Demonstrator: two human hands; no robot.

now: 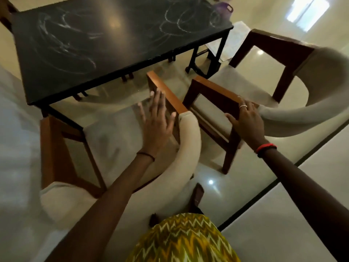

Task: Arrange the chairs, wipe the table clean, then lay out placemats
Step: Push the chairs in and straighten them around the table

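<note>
A black table with white chalky smears stands ahead. Two wooden armchairs with cream upholstery sit side by side before it. The left chair is partly under the table's near edge. My left hand hovers with fingers spread and straight, beside that chair's right wooden armrest; the picture is blurred there, so contact is unclear. My right hand grips the left wooden armrest of the right chair, thumb curled under the rail.
More chair legs show under the table's far side. A purple basket and a pale mat lie on the glossy tile floor beyond the table's right end. My yellow patterned clothing fills the bottom middle.
</note>
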